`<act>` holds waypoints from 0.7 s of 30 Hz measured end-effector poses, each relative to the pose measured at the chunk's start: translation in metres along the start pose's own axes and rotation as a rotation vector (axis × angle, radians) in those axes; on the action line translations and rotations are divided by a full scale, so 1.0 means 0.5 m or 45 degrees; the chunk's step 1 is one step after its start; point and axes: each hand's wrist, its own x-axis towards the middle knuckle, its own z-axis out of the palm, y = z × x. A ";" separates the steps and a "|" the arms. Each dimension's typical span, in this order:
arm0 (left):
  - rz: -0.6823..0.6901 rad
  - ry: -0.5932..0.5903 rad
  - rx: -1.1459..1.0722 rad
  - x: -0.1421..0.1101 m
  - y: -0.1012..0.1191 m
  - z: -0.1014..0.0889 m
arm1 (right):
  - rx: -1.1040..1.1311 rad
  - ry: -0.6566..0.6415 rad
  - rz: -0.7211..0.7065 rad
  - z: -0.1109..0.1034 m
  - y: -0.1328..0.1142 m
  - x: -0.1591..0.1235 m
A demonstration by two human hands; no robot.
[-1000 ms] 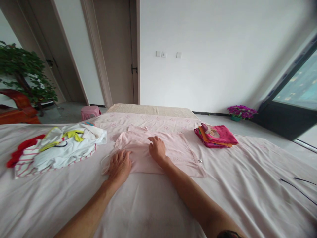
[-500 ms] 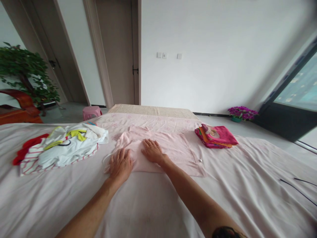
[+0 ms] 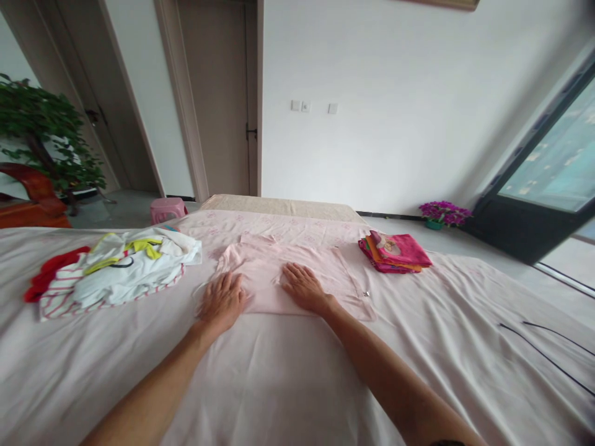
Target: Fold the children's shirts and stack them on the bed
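pink garment [image 3: 264, 266] | left hand [image 3: 222, 300]: on its left end, fingers slightly spread | right hand [image 3: 304, 287]: on its middle, fingers likewise

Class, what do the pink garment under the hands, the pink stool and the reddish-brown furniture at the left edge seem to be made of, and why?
Pink garment: soft, matt fabric, perhaps cotton knit; it shows small creases and no shine.
Pink stool: probably moulded plastic, smooth and evenly coloured.
Reddish-brown furniture: likely varnished wood, from its warm colour and glossy curved arm.
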 end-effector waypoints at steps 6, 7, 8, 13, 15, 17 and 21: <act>0.093 -0.011 -0.005 -0.006 -0.026 0.000 | -0.139 -0.014 0.130 -0.022 0.105 -0.094; 0.092 -0.011 -0.004 -0.007 -0.026 -0.002 | -0.161 -0.029 0.168 -0.026 0.119 -0.110; 0.088 -0.014 -0.001 -0.007 -0.026 -0.003 | -0.182 -0.043 0.212 -0.029 0.131 -0.124; 0.058 -0.031 -0.019 -0.008 -0.023 -0.005 | -0.231 -0.055 0.411 -0.041 0.157 -0.166; 0.046 -0.036 -0.031 -0.008 -0.023 -0.003 | -0.219 -0.068 0.451 -0.044 0.155 -0.170; 0.034 -0.044 -0.037 -0.008 -0.023 -0.002 | -0.202 -0.084 0.469 -0.045 0.152 -0.169; 0.033 -0.049 -0.023 -0.008 -0.022 -0.002 | -0.173 -0.070 0.476 -0.043 0.151 -0.168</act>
